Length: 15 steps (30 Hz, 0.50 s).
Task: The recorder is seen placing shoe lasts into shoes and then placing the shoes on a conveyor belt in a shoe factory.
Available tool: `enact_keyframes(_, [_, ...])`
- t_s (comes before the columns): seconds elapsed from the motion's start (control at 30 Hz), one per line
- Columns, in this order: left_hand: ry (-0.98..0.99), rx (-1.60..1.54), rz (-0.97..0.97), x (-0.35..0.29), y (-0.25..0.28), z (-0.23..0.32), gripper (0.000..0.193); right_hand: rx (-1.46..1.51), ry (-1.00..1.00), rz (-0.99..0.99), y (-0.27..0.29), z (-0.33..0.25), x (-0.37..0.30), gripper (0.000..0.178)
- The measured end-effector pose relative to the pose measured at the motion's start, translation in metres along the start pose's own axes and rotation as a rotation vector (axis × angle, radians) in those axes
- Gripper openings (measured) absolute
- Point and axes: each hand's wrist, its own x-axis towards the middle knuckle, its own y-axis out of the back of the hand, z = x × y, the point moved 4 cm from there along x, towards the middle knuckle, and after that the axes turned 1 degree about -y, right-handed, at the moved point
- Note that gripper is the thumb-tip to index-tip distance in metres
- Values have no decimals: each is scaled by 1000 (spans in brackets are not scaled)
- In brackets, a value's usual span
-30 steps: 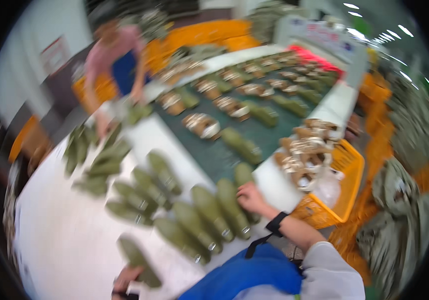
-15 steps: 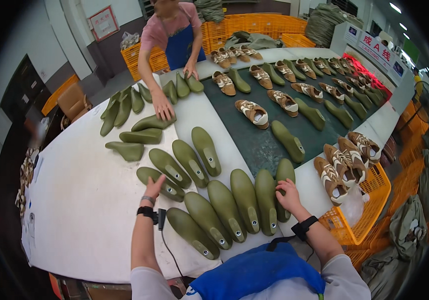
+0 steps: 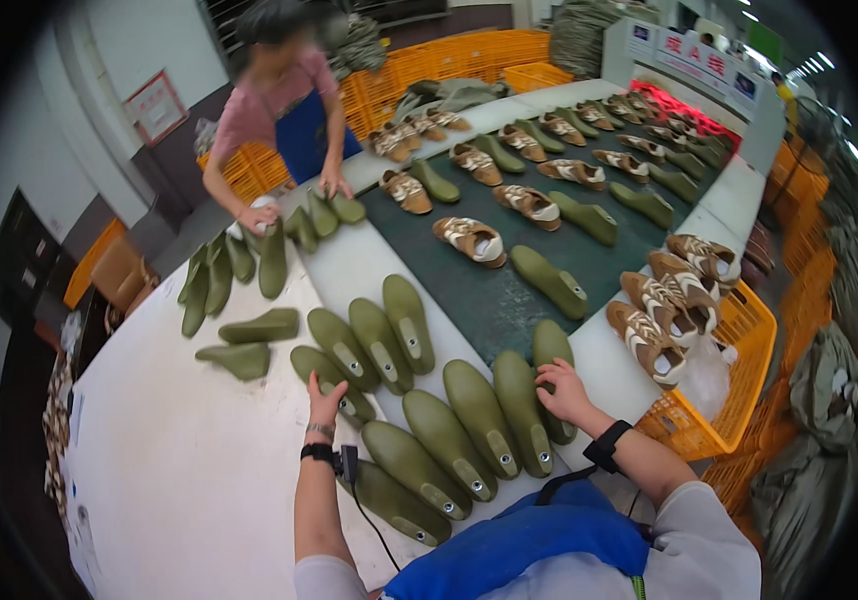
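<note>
Green shoe lasts lie in two rows before me, toes pointing away and heels toward me. My left hand (image 3: 326, 404) grips the heel half of the leftmost last (image 3: 310, 362) in the farther row, fingers and thumb on either side. At the right end of the nearer row, my right hand (image 3: 565, 392) has its bent fingers on the side of another last (image 3: 552, 343); its far fingertips are partly hidden. Between my hands are several more lasts, such as a large one (image 3: 479, 410) in the nearer row.
Across the white table (image 3: 164, 450) a person (image 3: 279, 130) handles other lasts (image 3: 271, 262). A dark green conveyor belt (image 3: 429, 250) carries brown-and-white sneakers (image 3: 469, 241) and lasts. More sneakers (image 3: 646, 343) rest at the rim of an orange crate (image 3: 739, 400) on my right.
The view has shifted. The co-worker has moved a lying last back to the far row, where it now stands by their hand. My hands stay on the same two lasts.
</note>
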Motion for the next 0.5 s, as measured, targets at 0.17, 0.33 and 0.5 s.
enact_keyframes(0.17, [12,372,-146,-63,-4,68,81,-12,30,42,-2,7,-1,15])
enact_keyframes(0.33, [-242,600,-436,-183,-58,148,51,-25,47,40,-11,17,-1,18])
enact_keyframes(0.5, [-679,766,-741,-286,-179,178,53,-39,88,90,-5,22,-3,19])
